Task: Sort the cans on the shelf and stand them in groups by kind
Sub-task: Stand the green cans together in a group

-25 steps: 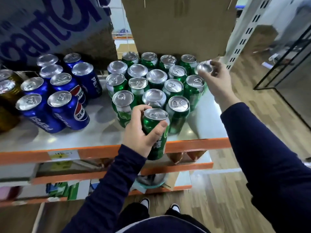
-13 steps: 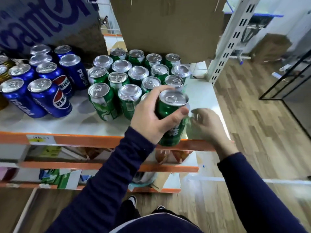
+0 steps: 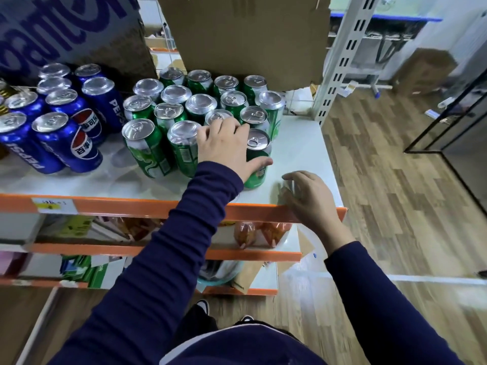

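My left hand (image 3: 226, 146) is wrapped round the front green can (image 3: 257, 167), thumb across its side. That can stands on the shelf (image 3: 297, 151) at the 5 o'clock corner of the green cans (image 3: 168, 114), where I count sixteen tops showing, all upright and packed close. At 9 o'clock of them stand eight blue cans (image 3: 60, 138), a gap apart. My right hand (image 3: 311, 198), at 4 o'clock of the left, curls round a blurred can (image 3: 292, 186) at the shelf's front edge; I cannot tell its colour.
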The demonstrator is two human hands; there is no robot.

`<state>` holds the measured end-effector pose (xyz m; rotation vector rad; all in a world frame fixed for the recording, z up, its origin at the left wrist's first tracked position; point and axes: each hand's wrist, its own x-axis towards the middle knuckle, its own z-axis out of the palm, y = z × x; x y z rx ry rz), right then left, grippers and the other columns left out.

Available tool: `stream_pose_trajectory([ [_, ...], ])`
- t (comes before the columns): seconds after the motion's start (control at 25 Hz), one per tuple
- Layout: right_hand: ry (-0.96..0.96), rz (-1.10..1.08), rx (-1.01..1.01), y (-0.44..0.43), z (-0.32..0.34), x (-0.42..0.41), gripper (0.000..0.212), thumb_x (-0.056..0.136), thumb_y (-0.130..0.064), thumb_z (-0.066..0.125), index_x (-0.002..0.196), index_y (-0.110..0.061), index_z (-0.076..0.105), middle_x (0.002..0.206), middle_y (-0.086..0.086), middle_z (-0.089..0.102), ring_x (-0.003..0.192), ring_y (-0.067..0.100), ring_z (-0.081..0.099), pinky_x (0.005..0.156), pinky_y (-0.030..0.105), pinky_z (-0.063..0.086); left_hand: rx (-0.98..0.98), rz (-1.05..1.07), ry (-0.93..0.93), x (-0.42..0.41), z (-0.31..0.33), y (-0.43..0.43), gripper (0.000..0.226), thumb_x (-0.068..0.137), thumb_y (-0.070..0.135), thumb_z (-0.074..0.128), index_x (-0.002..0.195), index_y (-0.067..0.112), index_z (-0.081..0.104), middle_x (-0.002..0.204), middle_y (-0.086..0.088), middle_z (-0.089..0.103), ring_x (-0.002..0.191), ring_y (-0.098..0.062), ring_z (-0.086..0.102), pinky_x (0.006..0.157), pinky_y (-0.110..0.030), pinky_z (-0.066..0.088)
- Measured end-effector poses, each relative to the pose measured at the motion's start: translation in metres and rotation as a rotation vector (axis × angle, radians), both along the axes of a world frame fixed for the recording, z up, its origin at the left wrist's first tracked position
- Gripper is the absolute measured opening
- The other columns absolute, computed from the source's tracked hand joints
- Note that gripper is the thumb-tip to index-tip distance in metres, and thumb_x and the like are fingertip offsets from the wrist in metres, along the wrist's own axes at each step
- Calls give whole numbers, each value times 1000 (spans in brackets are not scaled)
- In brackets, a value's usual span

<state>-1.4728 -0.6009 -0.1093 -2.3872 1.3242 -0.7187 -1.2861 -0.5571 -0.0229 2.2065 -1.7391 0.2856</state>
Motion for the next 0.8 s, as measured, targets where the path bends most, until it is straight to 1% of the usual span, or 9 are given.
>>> stream_pose_trajectory([
  [0.04, -28, 27, 5, 6, 3, 2, 24, 86, -18, 64, 109, -12, 67, 107, 6, 68, 101, 26, 59, 83, 32, 45, -41, -32, 28, 2, -2, 5, 68, 74, 68, 55, 121, 19, 56, 119, -2, 52, 115, -24, 43, 97, -37, 24],
  [0.12, -86, 74, -7, 20, 9, 9, 22, 87, -15, 64, 108, -11, 68, 104, 6, 69, 99, 27, 61, 82, 35, 48, -165, -92, 93, 7, -3, 22, 54, 80, 55, 61, 119, 17, 60, 116, -3, 56, 113, -24, 48, 97, -35, 26],
  [0.2, -148, 152, -41, 37, 15, 26, 19, 86, -12, 65, 104, -10, 69, 101, 5, 70, 95, 25, 63, 80, 33, 49, -287, -101, 116, 19, -5, 45, 41, 82, 43, 63, 111, 14, 64, 109, -4, 61, 106, -25, 54, 93, -37, 34],
  [0.32, -200, 361, -51, 62, 26, 66, 16, 87, -13, 63, 101, -10, 69, 98, 2, 70, 89, 20, 63, 77, 29, 49, -425, -30, 84, 47, -13, 86, 27, 83, 29, 63, 101, 10, 68, 102, -7, 64, 95, -26, 60, 84, -39, 47],
  [0.36, -199, 433, -50, 69, 28, 81, 17, 86, -14, 61, 102, -9, 69, 98, 2, 69, 89, 20, 63, 78, 30, 50, -416, 8, 70, 58, -17, 103, 24, 83, 27, 62, 99, 10, 68, 100, -8, 64, 93, -26, 61, 82, -38, 49],
  [0.44, -204, 521, -41, 80, 31, 108, 18, 86, -14, 61, 101, -8, 69, 97, 3, 68, 90, 20, 63, 79, 31, 50, -310, 102, 72, 81, -28, 135, 22, 84, 27, 63, 99, 11, 68, 97, -6, 65, 89, -26, 62, 79, -37, 48],
  [0.56, -224, 624, 2, 101, 29, 157, 16, 88, -12, 62, 102, -8, 70, 96, 5, 69, 90, 22, 64, 79, 34, 51, -132, 313, 159, 120, -41, 196, 23, 86, 28, 63, 102, 13, 68, 99, -6, 66, 90, -29, 63, 82, -41, 49],
  [0.72, -226, 779, 15, 139, 25, 223, 18, 87, -10, 64, 105, -10, 69, 98, 3, 71, 87, 19, 65, 77, 31, 52, -95, 576, 199, 171, -51, 289, 19, 87, 29, 61, 98, 15, 67, 97, -5, 66, 88, -29, 63, 75, -41, 51],
  [0.8, -211, 849, 29, 159, 23, 257, 19, 87, -12, 63, 105, -10, 69, 102, 3, 71, 92, 18, 65, 81, 35, 53, -79, 678, 200, 194, -55, 330, 19, 86, 28, 62, 97, 14, 67, 94, -6, 66, 85, -31, 63, 75, -42, 50],
])
